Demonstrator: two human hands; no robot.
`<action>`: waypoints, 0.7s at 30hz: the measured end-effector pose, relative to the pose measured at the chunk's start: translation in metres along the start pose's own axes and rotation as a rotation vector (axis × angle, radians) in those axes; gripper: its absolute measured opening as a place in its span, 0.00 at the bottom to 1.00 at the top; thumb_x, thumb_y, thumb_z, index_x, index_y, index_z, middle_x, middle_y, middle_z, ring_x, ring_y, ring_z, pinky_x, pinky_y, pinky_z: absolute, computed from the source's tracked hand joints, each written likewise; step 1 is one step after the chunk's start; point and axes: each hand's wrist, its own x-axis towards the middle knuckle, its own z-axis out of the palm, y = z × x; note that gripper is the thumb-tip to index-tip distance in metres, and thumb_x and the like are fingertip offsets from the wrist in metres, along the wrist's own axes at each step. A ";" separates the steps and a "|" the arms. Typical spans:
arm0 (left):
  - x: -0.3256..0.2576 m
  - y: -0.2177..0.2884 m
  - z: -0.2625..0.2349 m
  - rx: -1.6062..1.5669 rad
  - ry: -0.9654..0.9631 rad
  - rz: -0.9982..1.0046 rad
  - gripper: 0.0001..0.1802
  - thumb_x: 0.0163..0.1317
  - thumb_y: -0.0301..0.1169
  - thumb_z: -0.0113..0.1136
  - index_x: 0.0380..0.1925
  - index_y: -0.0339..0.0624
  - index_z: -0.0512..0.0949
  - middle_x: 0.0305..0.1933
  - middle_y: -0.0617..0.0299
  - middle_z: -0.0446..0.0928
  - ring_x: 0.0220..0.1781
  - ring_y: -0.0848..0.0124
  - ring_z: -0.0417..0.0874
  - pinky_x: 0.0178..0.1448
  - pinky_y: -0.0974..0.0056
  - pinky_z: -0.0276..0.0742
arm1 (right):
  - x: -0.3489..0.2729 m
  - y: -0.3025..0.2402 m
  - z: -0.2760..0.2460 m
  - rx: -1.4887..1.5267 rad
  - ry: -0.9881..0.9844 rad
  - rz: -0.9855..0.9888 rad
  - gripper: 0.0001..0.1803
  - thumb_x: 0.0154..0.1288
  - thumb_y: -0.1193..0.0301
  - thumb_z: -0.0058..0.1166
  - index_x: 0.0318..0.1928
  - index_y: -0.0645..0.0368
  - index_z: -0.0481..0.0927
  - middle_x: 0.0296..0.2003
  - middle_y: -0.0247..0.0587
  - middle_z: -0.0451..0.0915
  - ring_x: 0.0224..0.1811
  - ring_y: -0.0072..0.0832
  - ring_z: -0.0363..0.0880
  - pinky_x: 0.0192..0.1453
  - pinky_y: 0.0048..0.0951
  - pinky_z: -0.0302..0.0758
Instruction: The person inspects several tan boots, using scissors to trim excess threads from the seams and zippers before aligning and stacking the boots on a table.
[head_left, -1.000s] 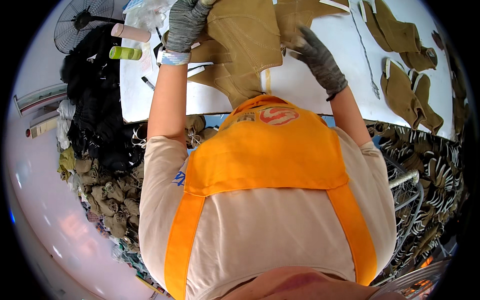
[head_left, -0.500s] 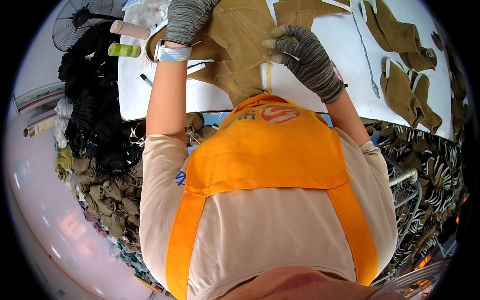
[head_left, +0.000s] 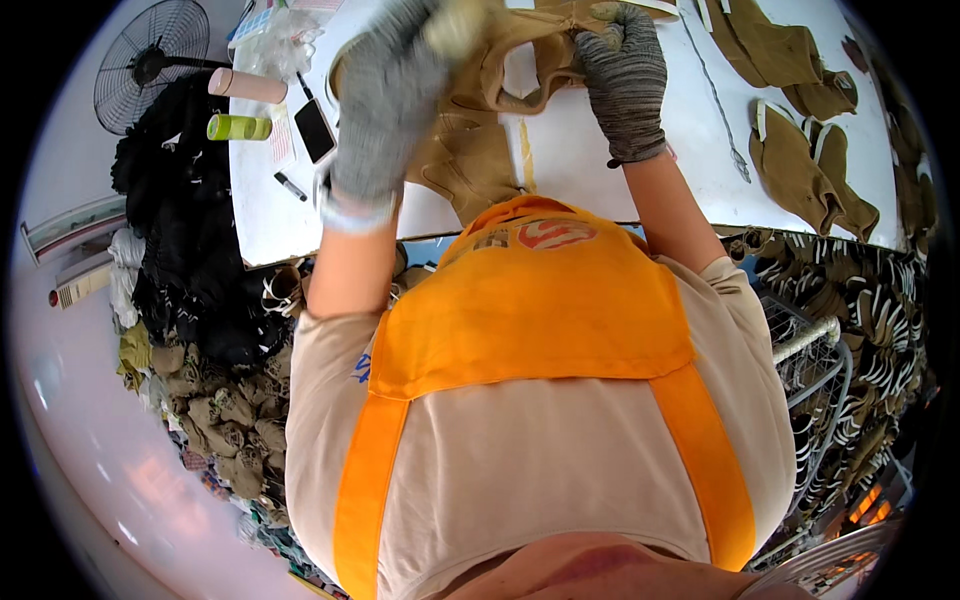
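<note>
Over the white table (head_left: 570, 165), my right hand (head_left: 626, 90), in a grey knitted glove, has its fingers closed on the edge of a tan suede boot upper (head_left: 490, 80). The upper is raised and bent, its opening facing me. My left hand (head_left: 390, 110), gloved alike with pale fingertips, passes in front of the upper's left side. Motion smears its fingers, so their grip does not show. Beneath lies another tan boot upper (head_left: 470, 165), flat near the table's front edge.
Left on the table are a phone (head_left: 315, 130), a black pen (head_left: 290, 186), a green container (head_left: 240, 127) and a pink cylinder (head_left: 247, 85). Tan uppers (head_left: 800, 165) and a thin cord (head_left: 715, 95) lie right. Black pieces (head_left: 190, 220) are heaped left; a wire cart (head_left: 820, 370) stands right.
My left hand has come down and toward me, uncovering the phone. My right hand has moved up and away, and the upper now stands bent with its opening showing.
</note>
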 end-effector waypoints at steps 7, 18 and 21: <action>-0.045 0.029 0.052 -0.620 0.159 -0.527 0.26 0.61 0.41 0.65 0.55 0.38 0.74 0.38 0.60 0.75 0.39 0.71 0.74 0.53 0.69 0.72 | -0.018 -0.041 0.014 0.073 -0.008 0.054 0.24 0.52 0.68 0.67 0.49 0.57 0.73 0.36 0.40 0.78 0.32 0.33 0.78 0.39 0.30 0.79; -0.060 -0.001 0.059 -1.296 0.426 -1.033 0.25 0.67 0.51 0.56 0.49 0.39 0.75 0.38 0.62 0.78 0.36 0.76 0.78 0.31 0.76 0.74 | -0.056 -0.054 0.010 0.102 -0.338 -0.075 0.27 0.52 0.64 0.69 0.51 0.55 0.74 0.31 0.37 0.76 0.33 0.32 0.79 0.38 0.31 0.78; -0.068 -0.008 0.054 -1.070 0.306 -0.857 0.28 0.67 0.52 0.54 0.53 0.38 0.72 0.46 0.60 0.78 0.42 0.73 0.79 0.35 0.72 0.77 | -0.053 -0.064 0.002 0.215 -0.349 0.021 0.23 0.54 0.65 0.68 0.49 0.55 0.76 0.29 0.36 0.76 0.33 0.31 0.79 0.39 0.29 0.78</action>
